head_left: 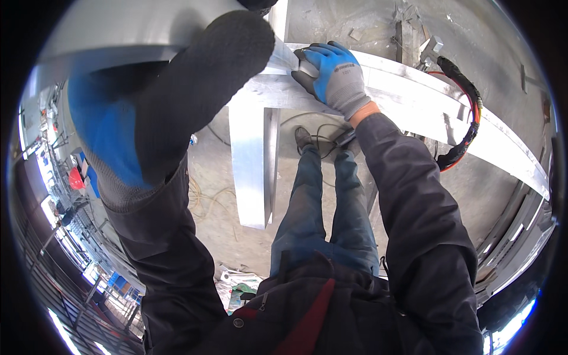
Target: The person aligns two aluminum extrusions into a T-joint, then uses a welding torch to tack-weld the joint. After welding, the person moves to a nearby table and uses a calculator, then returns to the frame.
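Note:
Close to the camera, my left hand (118,124) is raised in a blue and black glove. Its thumb stretches across below a smooth grey curved shell (130,29), and a dark fingertip shows above, so the hand grips the shell's edge. What the shell belongs to is cut off by the view. My right hand (337,77), in a blue and grey glove, lies on a pale metal beam (402,97) that curves across the view. Its fingers and thumb are curled round a light-coloured piece that I cannot make out.
An upright metal piece (247,165) joins the beam between my arms. Black-wrapped cable with red and orange wires (470,112) loops over the beam at right, beside a metal bracket (432,50). Thin cables (210,204) lie on the concrete floor; metal lengths (518,219) are stacked at far right.

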`<state>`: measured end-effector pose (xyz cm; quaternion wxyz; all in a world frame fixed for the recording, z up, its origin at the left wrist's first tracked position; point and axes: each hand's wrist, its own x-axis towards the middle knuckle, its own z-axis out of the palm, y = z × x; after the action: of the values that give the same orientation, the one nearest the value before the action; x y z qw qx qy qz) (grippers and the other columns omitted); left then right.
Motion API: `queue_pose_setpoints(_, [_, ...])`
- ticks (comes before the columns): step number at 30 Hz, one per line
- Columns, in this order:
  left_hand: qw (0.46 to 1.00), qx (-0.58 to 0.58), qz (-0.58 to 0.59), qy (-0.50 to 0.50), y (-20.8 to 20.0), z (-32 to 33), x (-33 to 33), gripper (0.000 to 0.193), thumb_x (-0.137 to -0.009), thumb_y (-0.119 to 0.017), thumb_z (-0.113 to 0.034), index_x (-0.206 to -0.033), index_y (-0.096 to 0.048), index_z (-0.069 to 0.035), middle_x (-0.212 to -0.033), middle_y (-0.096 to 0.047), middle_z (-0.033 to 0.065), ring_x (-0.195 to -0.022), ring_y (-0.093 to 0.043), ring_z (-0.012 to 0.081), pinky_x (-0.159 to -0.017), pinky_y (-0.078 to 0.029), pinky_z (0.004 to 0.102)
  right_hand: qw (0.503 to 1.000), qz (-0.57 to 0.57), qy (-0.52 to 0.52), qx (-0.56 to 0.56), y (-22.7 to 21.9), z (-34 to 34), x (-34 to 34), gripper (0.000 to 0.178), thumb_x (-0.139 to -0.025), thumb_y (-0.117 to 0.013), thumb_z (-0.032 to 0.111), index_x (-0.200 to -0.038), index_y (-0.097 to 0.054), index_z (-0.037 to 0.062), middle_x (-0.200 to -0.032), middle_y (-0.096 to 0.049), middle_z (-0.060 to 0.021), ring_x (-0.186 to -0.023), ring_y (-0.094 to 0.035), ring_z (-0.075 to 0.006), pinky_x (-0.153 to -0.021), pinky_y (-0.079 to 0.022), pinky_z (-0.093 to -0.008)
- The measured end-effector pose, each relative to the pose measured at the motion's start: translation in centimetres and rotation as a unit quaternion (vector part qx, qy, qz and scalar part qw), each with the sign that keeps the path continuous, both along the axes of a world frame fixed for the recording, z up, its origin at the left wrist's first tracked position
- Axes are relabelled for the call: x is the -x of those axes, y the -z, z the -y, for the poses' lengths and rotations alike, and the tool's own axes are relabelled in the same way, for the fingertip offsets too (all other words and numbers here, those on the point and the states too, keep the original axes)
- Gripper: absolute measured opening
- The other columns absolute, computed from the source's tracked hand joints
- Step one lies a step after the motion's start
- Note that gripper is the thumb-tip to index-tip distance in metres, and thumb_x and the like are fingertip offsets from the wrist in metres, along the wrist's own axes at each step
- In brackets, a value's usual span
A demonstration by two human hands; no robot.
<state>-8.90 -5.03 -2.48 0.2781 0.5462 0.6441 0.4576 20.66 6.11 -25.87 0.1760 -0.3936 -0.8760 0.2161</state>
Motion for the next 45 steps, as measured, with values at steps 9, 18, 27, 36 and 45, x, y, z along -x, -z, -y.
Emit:
queue_pose_setpoints(9, [0.999,0.006,0.030,0.036,-1.2,-0.8,-1.6,0.045,-0.115,-0.052,-0.022,-0.147,-0.056,0.009,-0.137,-0.069,0.0241,-0.120,-0.073,0.0305,-0.105,-0.060,0.0386,1.000,-0.023,-0.007,-0.006,0.2,-0.1,0.1,0.044,-0.094,-0.077,0.048,-0.126,-0.078,0.0166,-0.127,-0.077,-0.0110,-0.124,-0.070,-0.0279,-0.121,-0.046,-0.0437])
queue_pose_setpoints(18, [0.973,-0.038,-0.186,0.128,-3.4,-3.3,-7.5,0.063,-0.103,-0.069,-0.037,-0.144,-0.058,0.009,-0.130,-0.073,0.0245,-0.112,-0.075,0.0305,-0.098,-0.059,0.0384,0.999,-0.002,-0.018,0.040,-0.4,-0.3,-0.2,0.051,-0.096,-0.074,0.051,-0.134,-0.073,0.0173,-0.133,-0.075,-0.0113,-0.130,-0.067,-0.0274,-0.126,-0.041,-0.0434])
queue_pose_setpoints(27, [0.961,0.013,-0.208,0.184,-5.0,-5.0,-8.2,0.068,-0.100,-0.070,-0.050,-0.136,-0.064,0.007,-0.122,-0.075,0.0231,-0.110,-0.074,0.0318,-0.099,-0.057,0.0443,0.998,-0.010,-0.019,0.064,-0.8,-0.8,-0.2,0.048,-0.096,-0.075,0.047,-0.133,-0.073,0.0164,-0.133,-0.075,-0.0124,-0.131,-0.066,-0.0276,-0.126,-0.040,-0.0441])
queue_pose_setpoints(36, [0.969,0.014,-0.122,0.215,-4.7,-4.6,-8.2,0.068,-0.102,-0.073,-0.045,-0.145,-0.058,0.005,-0.125,-0.072,0.0239,-0.114,-0.072,0.0376,-0.100,-0.058,0.0482,0.997,-0.002,-0.015,0.081,-1.0,-1.0,-0.3,0.047,-0.095,-0.075,0.041,-0.134,-0.072,0.0150,-0.136,-0.073,-0.0145,-0.133,-0.065,-0.0290,-0.127,-0.039,-0.0449])
queue_pose_setpoints(45, [0.944,-0.125,-0.037,0.302,-1.7,-6.4,-6.8,0.069,-0.099,-0.077,-0.049,-0.141,-0.057,0.001,-0.106,-0.068,0.0209,-0.096,-0.071,0.0380,-0.088,-0.061,0.0533,0.992,-0.016,-0.032,0.120,-2.1,-1.6,-0.7,0.046,-0.092,-0.073,0.027,-0.136,-0.070,0.0135,-0.139,-0.070,-0.0155,-0.137,-0.062,-0.0301,-0.130,-0.036,-0.0459])
